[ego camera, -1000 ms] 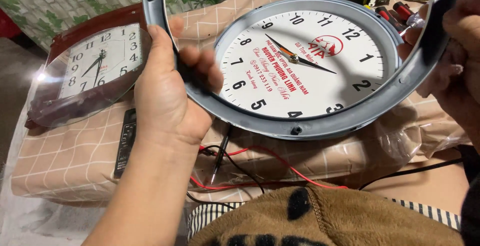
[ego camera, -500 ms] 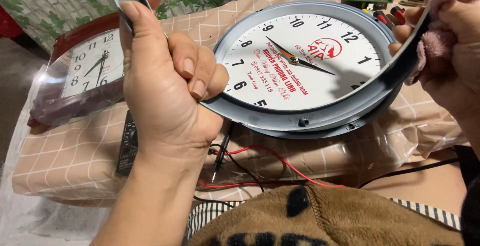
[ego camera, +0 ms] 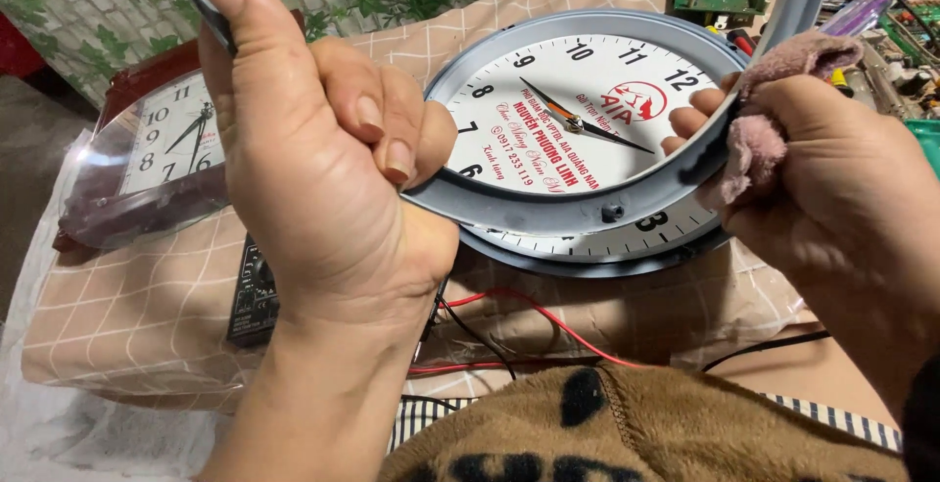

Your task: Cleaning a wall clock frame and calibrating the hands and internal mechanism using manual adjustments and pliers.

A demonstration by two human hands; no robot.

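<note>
Checked cloth table (ego camera: 127, 325) | left hand (ego camera: 313, 168) grips grey clock ring (ego camera: 548, 213) | right hand (ego camera: 832, 178) pinches pink rag (ego camera: 774, 100) against ring

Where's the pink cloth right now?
In the head view the pink cloth is at the right, pinched in the right hand against the grey clock frame, just over the white clock face.

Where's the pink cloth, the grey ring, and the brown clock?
pink cloth (ego camera: 759, 115), head view, on the bunched fold by the right hand's fingers.
grey ring (ego camera: 548, 213), head view, on its lower curved rim.
brown clock (ego camera: 171, 129), head view, on its white face.
</note>
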